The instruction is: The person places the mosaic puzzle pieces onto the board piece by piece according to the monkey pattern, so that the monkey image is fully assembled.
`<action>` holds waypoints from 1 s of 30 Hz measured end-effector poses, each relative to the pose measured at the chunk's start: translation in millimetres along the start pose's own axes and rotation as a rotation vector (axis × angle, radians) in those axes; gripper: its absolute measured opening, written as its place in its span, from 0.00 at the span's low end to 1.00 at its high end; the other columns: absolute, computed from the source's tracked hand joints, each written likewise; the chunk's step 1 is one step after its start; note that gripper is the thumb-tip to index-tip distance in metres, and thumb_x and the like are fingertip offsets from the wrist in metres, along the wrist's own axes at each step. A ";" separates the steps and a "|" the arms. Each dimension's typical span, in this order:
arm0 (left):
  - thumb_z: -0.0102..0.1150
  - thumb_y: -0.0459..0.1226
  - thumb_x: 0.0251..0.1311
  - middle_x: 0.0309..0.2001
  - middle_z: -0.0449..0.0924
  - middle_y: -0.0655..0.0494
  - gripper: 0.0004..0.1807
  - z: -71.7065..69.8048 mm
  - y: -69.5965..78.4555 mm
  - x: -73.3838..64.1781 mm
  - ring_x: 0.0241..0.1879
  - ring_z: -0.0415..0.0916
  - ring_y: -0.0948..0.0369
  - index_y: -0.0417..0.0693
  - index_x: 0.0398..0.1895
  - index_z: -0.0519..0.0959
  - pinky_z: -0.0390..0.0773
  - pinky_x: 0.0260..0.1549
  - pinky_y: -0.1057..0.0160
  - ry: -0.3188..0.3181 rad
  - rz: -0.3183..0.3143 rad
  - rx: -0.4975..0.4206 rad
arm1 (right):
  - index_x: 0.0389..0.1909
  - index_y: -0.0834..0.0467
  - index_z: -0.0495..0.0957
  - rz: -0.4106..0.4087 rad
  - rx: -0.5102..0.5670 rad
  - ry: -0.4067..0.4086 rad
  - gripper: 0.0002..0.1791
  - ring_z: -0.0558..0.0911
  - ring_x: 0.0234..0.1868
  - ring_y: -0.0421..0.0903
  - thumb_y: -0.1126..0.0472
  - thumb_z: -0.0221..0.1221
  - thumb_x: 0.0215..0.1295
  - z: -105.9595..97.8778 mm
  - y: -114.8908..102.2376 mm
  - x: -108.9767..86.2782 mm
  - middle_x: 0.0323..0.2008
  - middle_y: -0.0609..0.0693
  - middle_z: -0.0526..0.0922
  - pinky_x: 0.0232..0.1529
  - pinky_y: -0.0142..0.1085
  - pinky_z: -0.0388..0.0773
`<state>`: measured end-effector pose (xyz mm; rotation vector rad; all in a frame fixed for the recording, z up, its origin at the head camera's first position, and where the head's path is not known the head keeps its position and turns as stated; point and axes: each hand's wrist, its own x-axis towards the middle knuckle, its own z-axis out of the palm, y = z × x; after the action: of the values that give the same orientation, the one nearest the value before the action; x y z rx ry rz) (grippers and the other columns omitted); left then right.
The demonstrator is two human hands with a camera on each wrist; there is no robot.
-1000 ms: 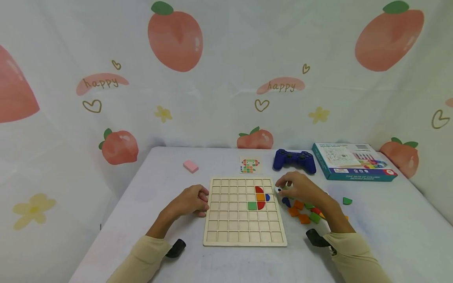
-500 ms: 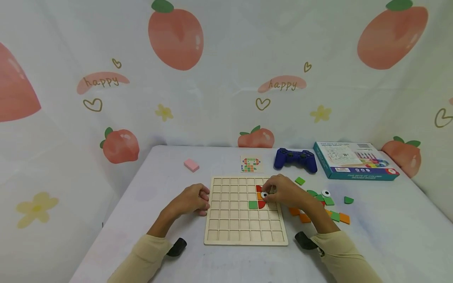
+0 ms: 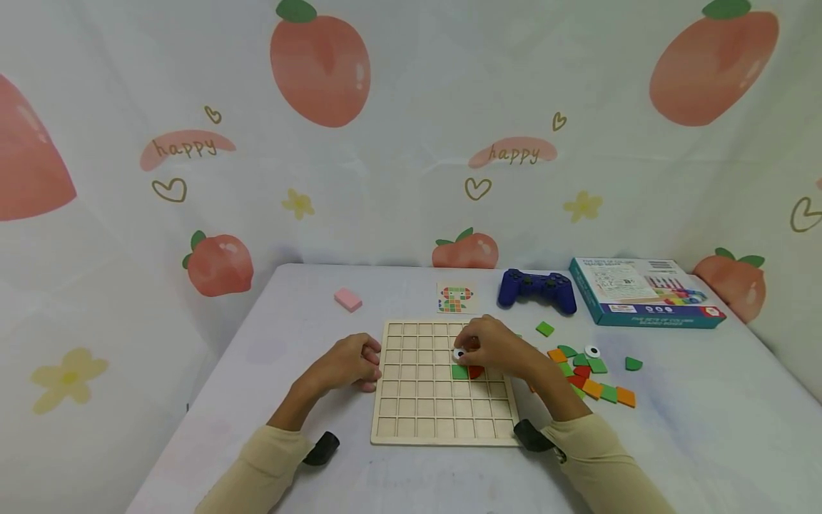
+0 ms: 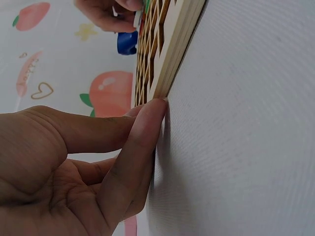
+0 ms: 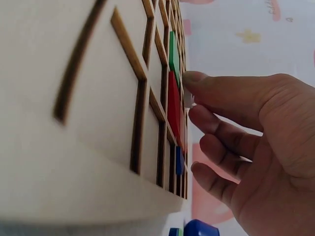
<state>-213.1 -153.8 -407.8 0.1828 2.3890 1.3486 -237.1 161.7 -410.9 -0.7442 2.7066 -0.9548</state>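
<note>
My left hand point(image 3: 349, 363) holds the left edge of the wooden grid board point(image 3: 417, 400); in the left wrist view, its fingertips meet at the board's rim. Over the upper right cells, my right hand point(image 3: 497, 346) pinches a white round eye tile point(image 3: 459, 354) with a black dot between thumb and index finger. Just in front of that tile, a green square tile point(image 3: 459, 372) and a red rounded tile point(image 3: 475, 372) sit in cells. A blue tile point(image 5: 179, 160) shows in the right wrist view. The right hand hides the cells behind it in the head view.
Right of the board lie several loose green, orange and red tiles point(image 3: 599, 365), with another eye tile point(image 3: 592, 352). Behind the board are a pattern card point(image 3: 456, 298), a blue game controller point(image 3: 537, 290), a box point(image 3: 645, 293) and a pink block point(image 3: 348, 300).
My right hand has carried the eye tile leftward from beside the board to over the cell behind the green square. My left hand stays at the board's left edge.
</note>
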 end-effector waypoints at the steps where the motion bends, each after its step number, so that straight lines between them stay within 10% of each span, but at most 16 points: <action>1: 0.64 0.22 0.61 0.43 0.77 0.45 0.23 0.0 0.1 0.0 0.32 0.81 0.59 0.29 0.60 0.74 0.90 0.34 0.62 -0.001 0.000 -0.002 | 0.44 0.56 0.90 0.002 0.004 0.000 0.08 0.75 0.46 0.45 0.59 0.71 0.68 0.5 -1.1 0.5 0.41 0.45 0.85 0.49 0.41 0.78; 30: 0.65 0.23 0.61 0.44 0.77 0.44 0.24 -0.6 -2.9 -0.3 0.31 0.81 0.58 0.29 0.61 0.74 0.90 0.34 0.61 -0.012 0.016 -0.017 | 0.52 0.61 0.87 0.016 0.042 0.015 0.15 0.79 0.42 0.44 0.61 0.72 0.66 -5.1 -3.7 -7.9 0.41 0.48 0.85 0.45 0.39 0.80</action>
<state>-212.9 -155.9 -409.9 0.2058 2.3700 1.3707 -230.4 166.1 -404.6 -0.7095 2.6921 -1.0135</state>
